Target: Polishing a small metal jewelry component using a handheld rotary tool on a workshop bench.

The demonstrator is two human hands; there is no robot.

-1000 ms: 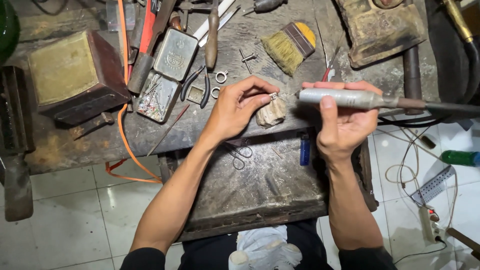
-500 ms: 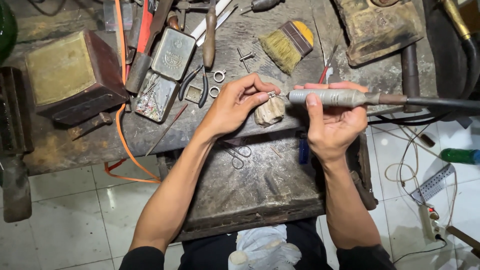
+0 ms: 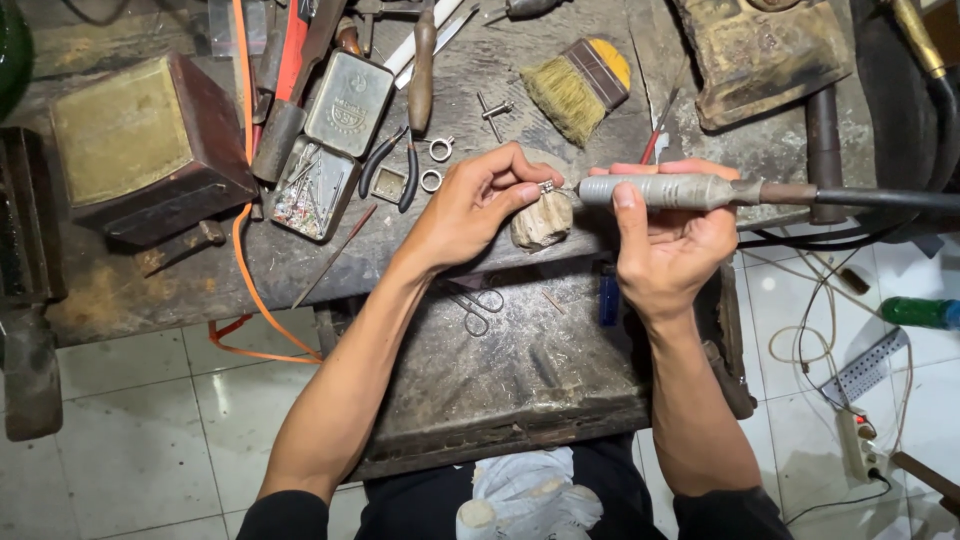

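My left hand (image 3: 478, 200) pinches a tiny silver metal piece (image 3: 547, 186) between thumb and fingertips, resting it on a worn wooden bench peg (image 3: 541, 222). My right hand (image 3: 664, 238) grips a grey rotary handpiece (image 3: 665, 190) lying level, with its tip pointing left at the small piece. A dark flexible shaft (image 3: 880, 198) runs from the handpiece off to the right. The very tip of the tool is hidden between my fingers.
On the grimy workbench (image 3: 300, 260) lie an open tin of small bits (image 3: 312, 186), a closed tin (image 3: 349, 102), black pliers (image 3: 395, 160), two metal rings (image 3: 432, 165), a yellow brush (image 3: 578, 88) and a brown block (image 3: 140, 140). Scissors (image 3: 478, 305) and a blue lighter (image 3: 609, 298) lie in the drawer tray.
My right hand has brought the handpiece leftward until its tip meets the small piece in my left fingers. My left hand has stayed on the peg.
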